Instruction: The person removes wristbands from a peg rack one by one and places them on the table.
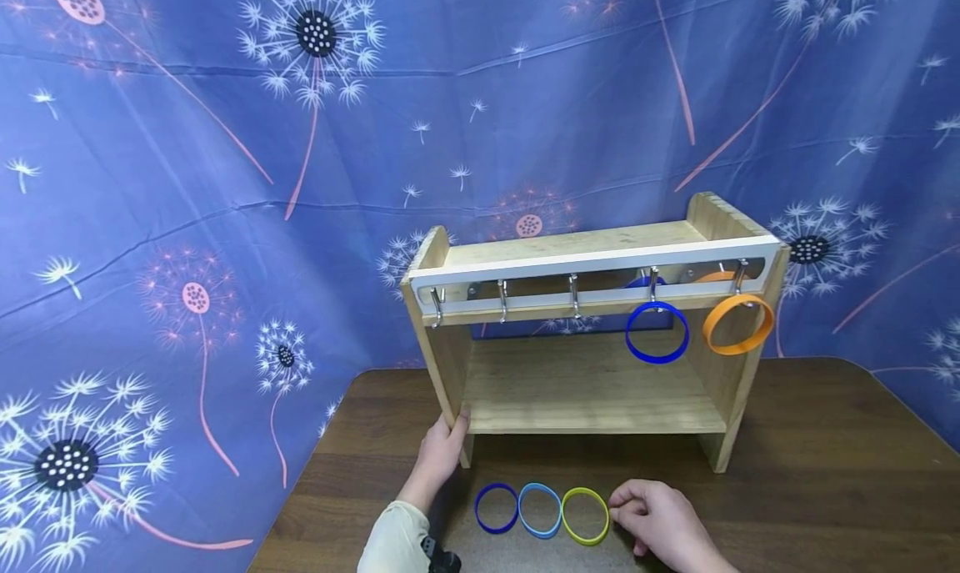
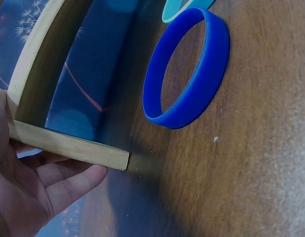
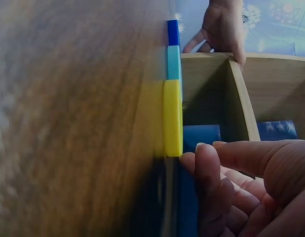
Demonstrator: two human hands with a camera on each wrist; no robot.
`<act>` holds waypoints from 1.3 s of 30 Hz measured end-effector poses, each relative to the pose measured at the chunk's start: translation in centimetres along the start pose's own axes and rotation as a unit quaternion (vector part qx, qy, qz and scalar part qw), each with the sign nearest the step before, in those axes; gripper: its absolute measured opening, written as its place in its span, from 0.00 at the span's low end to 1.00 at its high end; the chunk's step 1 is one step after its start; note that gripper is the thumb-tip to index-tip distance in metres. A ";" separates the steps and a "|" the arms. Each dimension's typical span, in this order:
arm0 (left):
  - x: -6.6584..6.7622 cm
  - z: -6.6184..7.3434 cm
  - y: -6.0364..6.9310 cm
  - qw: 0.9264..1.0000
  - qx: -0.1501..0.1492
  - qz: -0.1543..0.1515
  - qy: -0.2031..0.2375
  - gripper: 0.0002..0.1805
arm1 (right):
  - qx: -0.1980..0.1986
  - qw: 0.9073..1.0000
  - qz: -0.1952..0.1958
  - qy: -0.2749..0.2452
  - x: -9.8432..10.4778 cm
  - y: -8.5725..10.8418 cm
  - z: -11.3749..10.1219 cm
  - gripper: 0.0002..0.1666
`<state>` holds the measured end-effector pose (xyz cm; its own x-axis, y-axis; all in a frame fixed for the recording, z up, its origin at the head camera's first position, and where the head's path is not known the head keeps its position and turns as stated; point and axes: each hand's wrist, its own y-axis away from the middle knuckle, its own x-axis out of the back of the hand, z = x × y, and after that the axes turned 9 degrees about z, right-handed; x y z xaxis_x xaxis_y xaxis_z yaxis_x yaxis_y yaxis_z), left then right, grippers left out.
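Note:
My left hand (image 1: pixel 442 452) grips the lower left side panel of a wooden shelf rack (image 1: pixel 585 385), thumb on one face and fingers on the other. On the table in front lie a dark blue wristband (image 1: pixel 497 509), a light blue wristband (image 1: pixel 540 510) and a yellow wristband (image 1: pixel 585 516) in a row. At the yellow one's right edge is my right hand (image 1: pixel 663 519), its fingers loosely bent. In the right wrist view the fingertips (image 3: pixel 188 160) come right up to the yellow band (image 3: pixel 172 118); no firm pinch shows.
A white rail (image 1: pixel 525 266) with several metal hooks runs along the rack's upper front. A blue wristband (image 1: pixel 657 358) and an orange wristband (image 1: pixel 738 345) hang from its two right hooks. The brown table (image 1: pixel 840 439) carries everything; a blue dandelion-print cloth (image 1: pixel 187 181) hangs behind.

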<state>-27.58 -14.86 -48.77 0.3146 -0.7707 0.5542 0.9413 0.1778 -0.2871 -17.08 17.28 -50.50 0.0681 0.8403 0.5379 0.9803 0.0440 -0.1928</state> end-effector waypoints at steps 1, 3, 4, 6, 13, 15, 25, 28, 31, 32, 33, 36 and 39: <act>0.0 0.0 0.0 1.000 0.000 0.000 0.000 0.21 | 0.000 1.000 0.001 0.000 0.1 0.0 -0.1 0.04; 0.0 0.0 0.0 1.000 0.000 0.001 -0.002 0.21 | 0.004 1.000 0.001 0.000 0.3 0.0 -0.1 0.04; 0.0 0.0 0.0 1.000 0.000 0.001 -0.002 0.21 | 0.006 1.000 0.000 -0.002 0.4 0.0 -0.2 0.04; 0.0 0.0 0.0 1.000 -0.002 0.001 -0.002 0.22 | 0.011 1.000 0.000 -0.006 0.7 0.0 -0.2 0.04; -0.2 -0.3 -0.1 1.000 -0.005 0.004 -0.004 0.22 | 0.006 0.999 0.026 -0.029 1.6 0.0 -1.1 0.08; -0.2 -0.3 -0.1 1.000 -0.006 0.006 -0.003 0.21 | 0.000 0.999 0.037 -0.040 1.9 0.0 -1.5 0.09; -0.2 -0.2 -0.1 1.000 -0.002 0.004 0.000 0.22 | -0.001 0.990 0.125 -0.069 3.8 -0.3 -3.3 0.12; -0.2 -0.2 -0.1 1.000 -0.001 0.003 0.000 0.22 | 0.000 0.986 0.149 -0.070 4.4 -0.3 -3.9 0.11; -0.2 -0.2 0.0 1.000 0.000 0.003 0.000 0.22 | 0.008 0.983 0.168 -0.069 4.9 -0.3 -4.3 0.10; -0.2 -0.2 0.0 1.000 0.000 0.004 0.000 0.22 | 0.013 0.982 0.173 -0.071 5.1 -0.3 -4.5 0.10; -0.2 -0.2 0.0 1.000 0.000 0.004 0.000 0.22 | 0.020 0.981 0.178 -0.073 5.2 -0.3 -4.6 0.10; -0.2 -0.2 -0.1 1.000 0.000 0.005 0.000 0.22 | 0.041 0.978 0.191 -0.079 5.6 -0.5 -4.9 0.10; -0.2 -0.2 -0.1 1.000 -0.001 0.006 0.001 0.22 | 0.058 0.974 0.203 -0.081 6.0 -0.6 -5.1 0.11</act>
<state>-27.75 -14.80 -49.03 0.3253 -0.7695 0.5496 0.9373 0.1853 -0.2953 -16.32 19.57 -43.00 0.4057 0.8752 0.2635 0.8505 -0.2559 -0.4595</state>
